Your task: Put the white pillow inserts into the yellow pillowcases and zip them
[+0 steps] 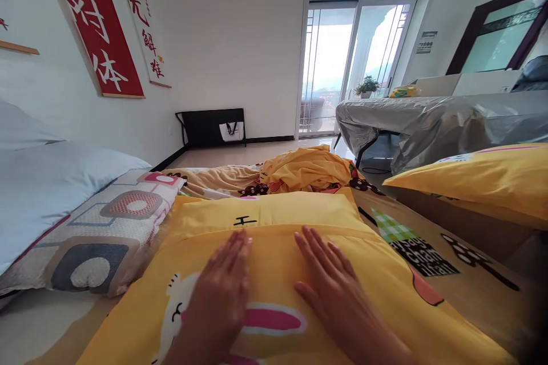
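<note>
Left hand (220,291) and right hand (331,285) lie flat, ungripping, on a yellow rabbit-print pillow (274,256), printed bedsheet (475,302) beneath. Beyond, sliding glass doors (355,63) glow

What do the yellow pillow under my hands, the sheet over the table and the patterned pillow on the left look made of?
Yellow pillow: smooth, matte cloth cover, perhaps cotton or a blend, judging by its soft creases and print.
Sheet: probably thin plastic film, being shiny and crinkled.
Patterned pillow: matte, perhaps quilted cloth, given its textured surface; I can't tell the fibre.
</note>
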`<state>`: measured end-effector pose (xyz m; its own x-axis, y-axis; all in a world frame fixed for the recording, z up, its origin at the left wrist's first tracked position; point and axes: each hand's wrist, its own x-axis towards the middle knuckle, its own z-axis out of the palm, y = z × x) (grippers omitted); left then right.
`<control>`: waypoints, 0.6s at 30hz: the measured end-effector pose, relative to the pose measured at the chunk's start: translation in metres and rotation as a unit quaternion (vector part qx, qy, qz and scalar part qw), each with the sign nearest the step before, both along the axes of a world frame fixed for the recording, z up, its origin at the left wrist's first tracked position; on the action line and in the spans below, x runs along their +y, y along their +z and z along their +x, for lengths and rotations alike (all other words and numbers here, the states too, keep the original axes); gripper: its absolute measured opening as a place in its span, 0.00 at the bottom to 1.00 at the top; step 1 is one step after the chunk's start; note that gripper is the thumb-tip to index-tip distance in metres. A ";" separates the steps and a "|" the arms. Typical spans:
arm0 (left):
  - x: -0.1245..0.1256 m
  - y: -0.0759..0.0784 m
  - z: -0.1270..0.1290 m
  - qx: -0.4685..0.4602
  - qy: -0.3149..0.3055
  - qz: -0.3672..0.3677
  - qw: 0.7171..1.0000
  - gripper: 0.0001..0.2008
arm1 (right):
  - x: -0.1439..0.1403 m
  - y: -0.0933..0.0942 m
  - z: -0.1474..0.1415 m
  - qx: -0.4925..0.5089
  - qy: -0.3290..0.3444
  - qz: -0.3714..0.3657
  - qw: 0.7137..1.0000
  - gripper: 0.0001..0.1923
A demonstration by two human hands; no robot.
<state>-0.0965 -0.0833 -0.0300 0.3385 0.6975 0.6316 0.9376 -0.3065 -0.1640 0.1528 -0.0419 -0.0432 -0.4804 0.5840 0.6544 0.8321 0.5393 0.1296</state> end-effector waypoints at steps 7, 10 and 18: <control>0.040 -0.039 -0.006 0.017 0.034 -0.044 0.998 0.29 | 0.028 -0.037 0.001 -0.013 -0.025 -0.067 0.997 0.34; 0.026 -0.069 -0.060 -0.022 0.106 -0.055 0.993 0.31 | 0.037 -0.061 0.045 -0.001 -0.080 -0.074 0.994 0.34; -0.020 -0.131 -0.138 -0.201 0.237 -0.185 0.932 0.31 | 0.034 -0.122 0.130 0.046 -0.193 -0.108 0.974 0.33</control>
